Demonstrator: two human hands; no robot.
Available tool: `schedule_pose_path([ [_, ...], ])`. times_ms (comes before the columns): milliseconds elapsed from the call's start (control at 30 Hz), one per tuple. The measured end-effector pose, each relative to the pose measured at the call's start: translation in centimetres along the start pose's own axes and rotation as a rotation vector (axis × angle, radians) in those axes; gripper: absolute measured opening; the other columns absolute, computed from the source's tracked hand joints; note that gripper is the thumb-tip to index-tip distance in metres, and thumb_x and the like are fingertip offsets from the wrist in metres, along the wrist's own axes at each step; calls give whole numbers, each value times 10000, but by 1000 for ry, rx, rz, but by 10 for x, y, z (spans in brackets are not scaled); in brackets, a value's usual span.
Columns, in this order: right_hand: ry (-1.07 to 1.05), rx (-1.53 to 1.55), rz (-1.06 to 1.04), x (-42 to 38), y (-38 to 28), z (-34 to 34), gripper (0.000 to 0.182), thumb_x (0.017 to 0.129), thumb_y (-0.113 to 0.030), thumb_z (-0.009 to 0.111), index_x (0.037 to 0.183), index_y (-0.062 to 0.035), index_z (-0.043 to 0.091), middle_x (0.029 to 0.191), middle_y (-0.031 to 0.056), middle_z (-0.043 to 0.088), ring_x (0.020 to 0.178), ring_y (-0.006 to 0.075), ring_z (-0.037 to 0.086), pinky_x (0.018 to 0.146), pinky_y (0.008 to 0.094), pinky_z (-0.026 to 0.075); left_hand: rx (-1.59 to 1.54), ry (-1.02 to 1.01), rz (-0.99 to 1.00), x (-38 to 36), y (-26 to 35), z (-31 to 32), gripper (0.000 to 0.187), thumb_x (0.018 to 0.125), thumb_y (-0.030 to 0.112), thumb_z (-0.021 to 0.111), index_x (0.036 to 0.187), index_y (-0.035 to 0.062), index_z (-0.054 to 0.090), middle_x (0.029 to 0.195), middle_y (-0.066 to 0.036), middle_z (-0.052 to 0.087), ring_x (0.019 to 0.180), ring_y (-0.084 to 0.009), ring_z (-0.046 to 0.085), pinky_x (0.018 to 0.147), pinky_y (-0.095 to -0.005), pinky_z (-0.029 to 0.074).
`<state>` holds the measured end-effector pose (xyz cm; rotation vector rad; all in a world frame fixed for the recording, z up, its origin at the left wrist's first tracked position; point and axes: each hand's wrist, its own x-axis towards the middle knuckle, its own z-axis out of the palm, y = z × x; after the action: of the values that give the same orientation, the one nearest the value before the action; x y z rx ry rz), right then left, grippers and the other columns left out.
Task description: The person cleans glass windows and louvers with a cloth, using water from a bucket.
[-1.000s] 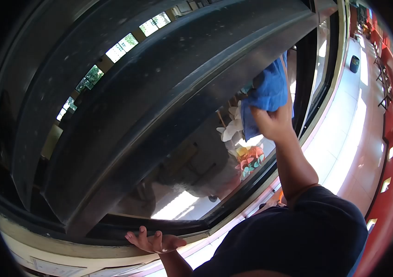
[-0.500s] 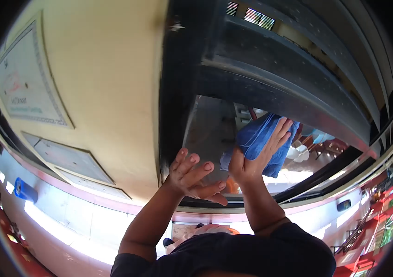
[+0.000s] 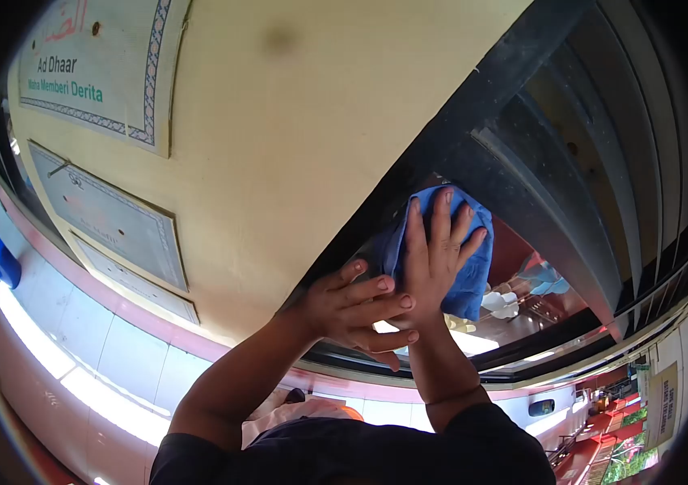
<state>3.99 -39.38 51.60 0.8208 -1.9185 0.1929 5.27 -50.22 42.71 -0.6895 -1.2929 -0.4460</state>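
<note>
A blue cloth (image 3: 471, 279) lies against the glass pane (image 3: 514, 267) in a dark window frame (image 3: 433, 153). My right hand (image 3: 434, 263) presses flat on the cloth, its fingers spread and pointing up. Just left of it, my left hand (image 3: 360, 307) is raised near the lower part of the frame, with its fingers apart and nothing in them. The fingers of my left hand overlap my right wrist in the view; whether they touch cannot be made out.
Dark slanted louvres (image 3: 554, 194) are above the pane. On the cream wall (image 3: 271, 145) at left hang a lettered sign (image 3: 101, 97) and further framed signs (image 3: 109, 214). A blue bin (image 3: 3, 261) stands at far left on the tiled floor (image 3: 89, 323).
The view has turned and shifted, so the window frame now slants. My right hand has spread its fingers over the cloth, near the pane's left edge. My left hand is closer to my right wrist.
</note>
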Motion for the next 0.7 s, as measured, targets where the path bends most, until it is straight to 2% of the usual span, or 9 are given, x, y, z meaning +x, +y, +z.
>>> schedule_pose_path([
  [100, -132, 139, -223, 9, 21, -20, 535, 1018, -492, 382, 1312, -135, 653, 1546, 207, 419, 1466, 446, 312, 1164, 658, 25, 49, -2, -6, -5, -1, 0, 608, 874, 803, 440, 1330, 415, 543, 1454, -4, 482, 1442, -263, 360, 1231, -507, 208],
  [133, -58, 256, -215, 12, 21, -20, 455, 992, -457, 450, 1194, -131, 693, 1514, 220, 459, 1441, 472, 345, 1161, 662, 31, 45, 1, -12, -9, 0, 2, 603, 873, 804, 440, 1327, 421, 543, 1454, -1, 476, 1442, -265, 358, 1231, -504, 210],
  [200, -4, 317, -166, 16, 21, -12, 411, 975, -433, 479, 1148, -125, 688, 1492, 231, 480, 1443, 470, 344, 1159, 664, 36, 29, 11, -24, -11, 1, 3, 596, 871, 812, 430, 1321, 435, 533, 1451, 3, 466, 1443, -269, 353, 1229, -498, 222],
  [333, 31, 271, -162, 17, 13, 0, 306, 952, -409, 529, 1018, -123, 617, 1496, 262, 464, 1476, 441, 303, 1158, 662, 33, 16, 42, -31, -9, 3, 5, 605, 868, 821, 415, 1329, 441, 509, 1452, 6, 462, 1443, -270, 353, 1224, -497, 241],
  [400, 32, 267, -160, 16, 10, 3, 310, 986, -423, 511, 940, -120, 558, 1525, 247, 431, 1502, 419, 259, 1169, 643, 27, 32, 66, -56, -7, 3, 6, 612, 868, 822, 409, 1337, 438, 497, 1459, 5, 464, 1442, -267, 355, 1222, -498, 247],
  [433, 45, 274, -156, 12, 11, 7, 348, 1020, -453, 463, 923, -124, 518, 1519, 231, 446, 1514, 396, 238, 1185, 615, 9, 21, 65, -60, -7, 3, 6, 614, 863, 813, 431, 1342, 435, 494, 1472, 9, 462, 1445, -264, 353, 1224, -500, 242],
  [533, 8, 224, -74, -18, -9, 21, 501, 1039, -508, 391, 1228, -59, 508, 1559, 218, 395, 1525, 380, 203, 1191, 596, -21, -22, 125, -48, -3, 3, 7, 610, 847, 786, 493, 1340, 428, 505, 1495, 17, 463, 1458, -263, 343, 1234, -505, 206],
  [600, -73, 242, 7, -40, -24, 27, 634, 1038, -523, 379, 1403, -4, 387, 1575, 217, 366, 1531, 379, 178, 1187, 602, -30, -48, 113, 31, -12, 0, 3, 593, 835, 770, 530, 1318, 426, 538, 1492, 20, 478, 1465, -269, 336, 1242, -506, 173],
  [700, -4, 161, -94, -50, -20, 46, 814, 1042, -515, 369, 1555, 71, 133, 1593, 217, 330, 1537, 379, 144, 1180, 617, -31, -113, 21, -98, -22, 5, -13, 552, 817, 759, 568, 1250, 419, 603, 1469, -1, 516, 1470, -274, 332, 1248, -506, 125],
])
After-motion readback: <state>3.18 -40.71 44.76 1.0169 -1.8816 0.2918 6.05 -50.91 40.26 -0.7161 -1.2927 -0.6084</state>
